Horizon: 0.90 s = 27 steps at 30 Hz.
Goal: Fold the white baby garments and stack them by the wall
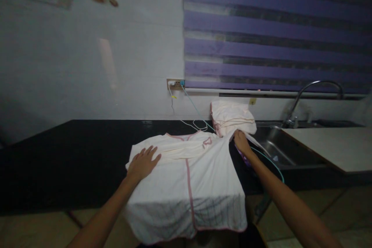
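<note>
A white shirt with pink trim lies spread over the dark counter, its lower part hanging over the front edge. My left hand rests flat on the shirt's left side, fingers spread. At the right, my right hand is closed on the shirt's sleeve and pulls the cloth into creases. Just behind that hand sits a folded stack of white cloth with pink edging. Part of a purple item shows beneath my right forearm; I cannot make out what it is.
The black counter runs along the tiled wall. A wall socket holds two plugs with cords trailing down behind the shirt. To the right are a steel sink, a curved faucet and a white board partly over the sink.
</note>
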Each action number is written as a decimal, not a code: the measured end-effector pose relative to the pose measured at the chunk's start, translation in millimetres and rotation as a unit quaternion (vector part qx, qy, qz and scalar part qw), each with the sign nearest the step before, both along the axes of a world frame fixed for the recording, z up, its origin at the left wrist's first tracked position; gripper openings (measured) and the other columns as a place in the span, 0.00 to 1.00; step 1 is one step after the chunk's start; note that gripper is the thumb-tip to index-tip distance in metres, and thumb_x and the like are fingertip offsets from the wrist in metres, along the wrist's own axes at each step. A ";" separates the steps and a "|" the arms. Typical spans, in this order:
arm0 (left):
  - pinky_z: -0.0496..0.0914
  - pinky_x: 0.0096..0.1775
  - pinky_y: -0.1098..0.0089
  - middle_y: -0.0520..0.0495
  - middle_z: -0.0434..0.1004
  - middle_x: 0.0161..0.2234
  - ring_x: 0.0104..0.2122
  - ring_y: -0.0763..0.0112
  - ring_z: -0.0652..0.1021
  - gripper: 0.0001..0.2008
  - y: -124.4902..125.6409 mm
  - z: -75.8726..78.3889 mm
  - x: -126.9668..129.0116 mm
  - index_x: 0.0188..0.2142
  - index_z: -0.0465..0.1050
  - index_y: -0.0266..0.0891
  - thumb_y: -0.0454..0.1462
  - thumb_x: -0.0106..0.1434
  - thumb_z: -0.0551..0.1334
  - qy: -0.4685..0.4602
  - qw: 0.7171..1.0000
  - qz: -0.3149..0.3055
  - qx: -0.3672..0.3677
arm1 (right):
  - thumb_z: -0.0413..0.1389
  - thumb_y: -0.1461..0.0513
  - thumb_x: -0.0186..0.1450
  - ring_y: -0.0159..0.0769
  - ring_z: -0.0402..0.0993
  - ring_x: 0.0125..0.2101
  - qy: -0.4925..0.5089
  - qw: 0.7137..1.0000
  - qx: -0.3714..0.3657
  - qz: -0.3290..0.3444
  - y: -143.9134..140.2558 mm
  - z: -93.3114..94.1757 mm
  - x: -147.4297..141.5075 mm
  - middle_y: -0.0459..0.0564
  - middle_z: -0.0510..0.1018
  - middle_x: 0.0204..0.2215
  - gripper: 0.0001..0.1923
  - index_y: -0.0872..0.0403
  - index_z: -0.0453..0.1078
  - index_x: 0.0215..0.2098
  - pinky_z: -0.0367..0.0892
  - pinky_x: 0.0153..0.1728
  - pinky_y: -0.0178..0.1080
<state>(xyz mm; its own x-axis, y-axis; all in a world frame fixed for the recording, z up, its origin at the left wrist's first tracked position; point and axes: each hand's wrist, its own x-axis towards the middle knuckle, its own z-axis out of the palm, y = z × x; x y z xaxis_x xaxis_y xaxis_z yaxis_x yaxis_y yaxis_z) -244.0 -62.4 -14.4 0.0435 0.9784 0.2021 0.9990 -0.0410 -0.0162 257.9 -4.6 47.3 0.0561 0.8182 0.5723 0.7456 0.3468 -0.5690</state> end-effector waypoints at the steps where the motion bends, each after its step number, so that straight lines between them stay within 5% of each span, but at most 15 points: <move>1: 0.58 0.67 0.48 0.39 0.55 0.74 0.71 0.42 0.60 0.35 0.0 0.2 0.3 0.73 0.57 0.39 0.52 0.74 0.45 -0.001 1.000 0.003 -0.002 | 0.24 0.45 0.75 0.50 0.75 0.54 0.050 0.999 0.008 0.001 6.5 4.1 7.2 0.65 0.80 0.46 0.40 0.58 0.70 0.57 0.66 0.62 0.57; 5: 0.59 0.67 0.47 0.41 0.59 0.73 0.72 0.46 0.60 0.34 -0.7 3.2 1.2 0.72 0.61 0.43 0.53 0.74 0.44 -0.028 1.000 0.006 0.002 | 0.03 0.42 0.65 0.44 0.77 0.54 0.293 0.953 0.014 0.081 19.4 19.5 46.9 0.64 0.79 0.52 0.60 0.58 0.63 0.64 0.69 0.60 0.55; 8: 0.60 0.66 0.46 0.41 0.61 0.72 0.71 0.46 0.61 0.32 -1.9 6.1 -0.8 0.70 0.63 0.46 0.54 0.73 0.46 -0.040 0.999 -0.002 0.005 | 0.10 0.34 0.64 0.49 0.75 0.58 0.565 0.797 0.002 0.214 18.7 25.4 85.8 0.70 0.75 0.57 0.62 0.62 0.65 0.63 0.64 0.63 0.61; 10: 0.60 0.65 0.45 0.42 0.62 0.72 0.71 0.46 0.61 0.32 -2.3 7.3 -3.2 0.69 0.65 0.47 0.54 0.72 0.47 -0.043 0.999 -0.015 0.001 | 0.17 0.31 0.65 0.50 0.73 0.61 0.683 0.691 0.027 0.236 16.7 25.8 111.4 0.72 0.74 0.58 0.60 0.63 0.66 0.62 0.62 0.64 0.63; 13: 0.61 0.65 0.46 0.44 0.64 0.71 0.71 0.47 0.62 0.31 -0.6 6.8 -5.7 0.68 0.66 0.49 0.54 0.72 0.47 -0.041 0.998 -0.038 0.006 | 0.26 0.31 0.68 0.50 0.71 0.62 0.761 0.612 0.078 0.200 14.1 22.5 143.5 0.73 0.73 0.58 0.54 0.65 0.68 0.61 0.61 0.65 0.62; 18: 0.61 0.65 0.48 0.41 0.63 0.71 0.70 0.48 0.63 0.35 5.6 1.2 -5.9 0.70 0.63 0.43 0.56 0.71 0.45 -0.041 0.999 0.003 0.011 | 0.31 0.31 0.68 0.50 0.71 0.62 0.793 0.580 0.117 0.145 12.3 15.6 180.9 0.71 0.76 0.54 0.51 0.63 0.71 0.55 0.66 0.62 0.62; 21: 0.61 0.66 0.50 0.41 0.63 0.71 0.70 0.49 0.63 0.35 6.9 0.3 -8.2 0.69 0.63 0.42 0.55 0.71 0.45 -0.039 0.999 -0.009 0.008 | 0.33 0.30 0.68 0.51 0.73 0.61 0.799 0.568 0.121 0.157 10.8 14.1 201.3 0.71 0.76 0.54 0.49 0.60 0.74 0.51 0.68 0.60 0.63; 27: 0.62 0.65 0.51 0.44 0.66 0.70 0.70 0.52 0.64 0.33 6.3 1.9 -13.3 0.67 0.66 0.46 0.55 0.71 0.45 -0.044 0.999 -0.028 0.016 | 0.41 0.33 0.69 0.49 0.76 0.60 0.830 0.498 0.146 0.206 -1.7 13.3 238.1 0.71 0.73 0.58 0.40 0.57 0.75 0.49 0.71 0.56 0.64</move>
